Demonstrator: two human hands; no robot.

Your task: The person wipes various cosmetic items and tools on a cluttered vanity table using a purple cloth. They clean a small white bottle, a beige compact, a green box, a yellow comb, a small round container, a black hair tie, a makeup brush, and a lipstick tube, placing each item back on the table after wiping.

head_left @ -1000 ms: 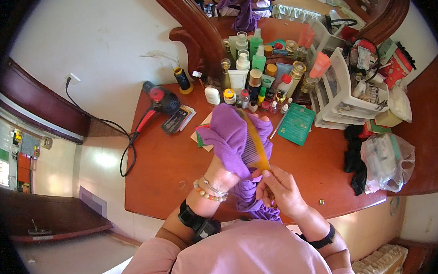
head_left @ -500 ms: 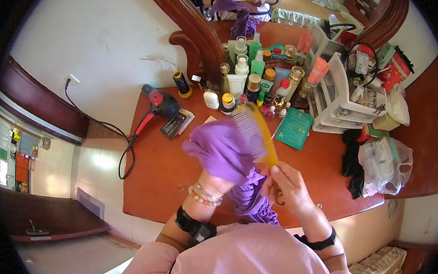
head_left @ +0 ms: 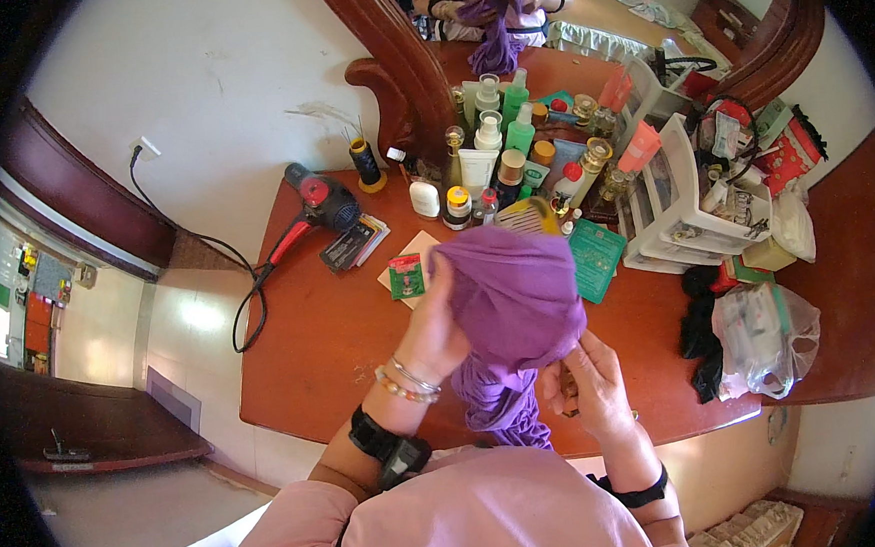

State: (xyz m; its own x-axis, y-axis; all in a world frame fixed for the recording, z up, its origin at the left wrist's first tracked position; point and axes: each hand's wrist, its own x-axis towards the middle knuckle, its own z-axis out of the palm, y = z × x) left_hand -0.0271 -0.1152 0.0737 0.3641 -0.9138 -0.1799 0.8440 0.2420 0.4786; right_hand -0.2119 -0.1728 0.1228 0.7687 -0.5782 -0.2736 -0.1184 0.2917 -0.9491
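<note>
A soft purple cloth (head_left: 517, 289) is spread out in front of me, and a twisted length of it trails down to my chest. My left hand (head_left: 438, 319) grips its left side, thumb in sight, the other fingers behind the fabric. At the lower right edge of the cloth my right hand (head_left: 594, 372) is closed in a pinch. The yellow comb (head_left: 529, 216) stands behind the cloth, only its toothed top showing. Its handle is hidden, but the comb lines up with the fingers of my right hand.
A wooden dressing table (head_left: 314, 381) carries a hair dryer (head_left: 328, 202) at left, and several bottles (head_left: 509, 167) below the mirror (head_left: 602, 8). White drawers (head_left: 688, 188), a green packet (head_left: 597, 254) and a clear plastic bag (head_left: 767, 339) are at right. A small green-red packet (head_left: 407, 276) lies near my left hand.
The cloth has moved right and opened out, now covering most of the comb. My left hand has come out from under the fabric and grips its side. The small green-red packet is uncovered.
</note>
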